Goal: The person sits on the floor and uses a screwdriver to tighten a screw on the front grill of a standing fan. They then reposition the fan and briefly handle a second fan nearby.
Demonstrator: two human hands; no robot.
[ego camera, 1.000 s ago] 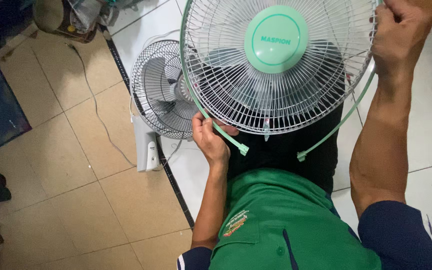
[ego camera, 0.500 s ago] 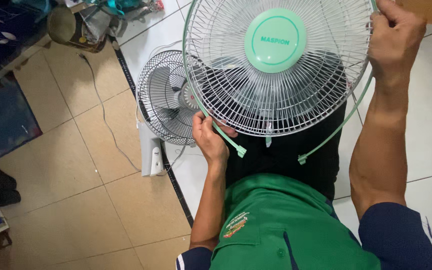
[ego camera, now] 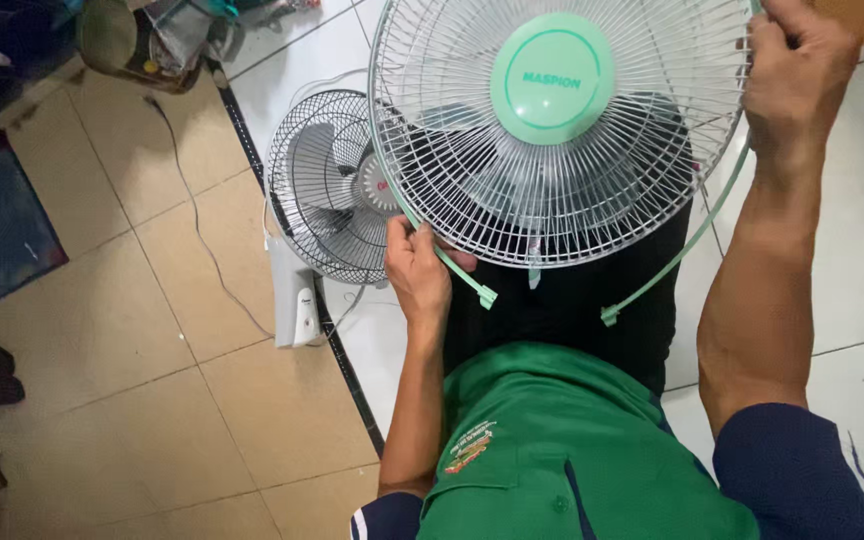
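The left hand [ego camera: 417,270] pinches the lower left edge of the white fan grille [ego camera: 562,140], just by the loose green rim band [ego camera: 462,280]; the right hand [ego camera: 797,75] is closed on its upper right edge. The grille sits over the person's lap. A second fan [ego camera: 327,190] stands on the floor beside. Seating the band well likely calls for working evenly round the rim with a steady grille.

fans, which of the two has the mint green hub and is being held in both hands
The large white-grilled fan held by the left hand and right hand. Its hub and loose rim band are mint green; the smaller grey fan stands untouched on the floor.
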